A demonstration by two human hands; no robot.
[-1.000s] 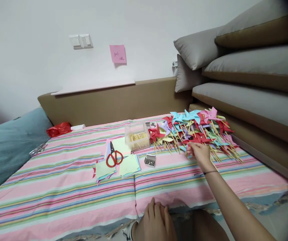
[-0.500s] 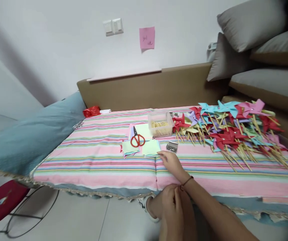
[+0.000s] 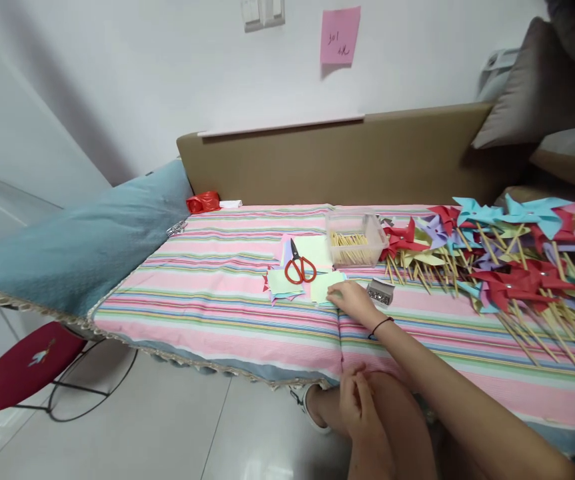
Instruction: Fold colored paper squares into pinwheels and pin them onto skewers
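My right hand (image 3: 352, 300) reaches over the striped cloth, its fingers pinched at the right edge of a stack of pale green paper squares (image 3: 320, 287). My left hand (image 3: 360, 407) rests by my knee with its fingers closed; whatever it may hold is hidden. Red-handled scissors (image 3: 300, 269) lie across the papers, blades pointing away. Left of them is another small stack of paper squares (image 3: 283, 283). Beside my right hand sits an open little box of metal pins (image 3: 380, 292). Behind, a clear plastic box (image 3: 356, 239) holds wooden sticks.
Many finished paper pinwheels (image 3: 517, 280) are heaped on the right. The striped cloth (image 3: 207, 287) covers a sofa seat with a brown back (image 3: 317, 163). A red bag (image 3: 203, 202) lies far left; a red stool (image 3: 27, 367) stands on the floor.
My view has shifted, so the sofa things sit further left or right in frame. My right hand has moved a little further onto the paper stack's edge. My left hand stays by the knee.
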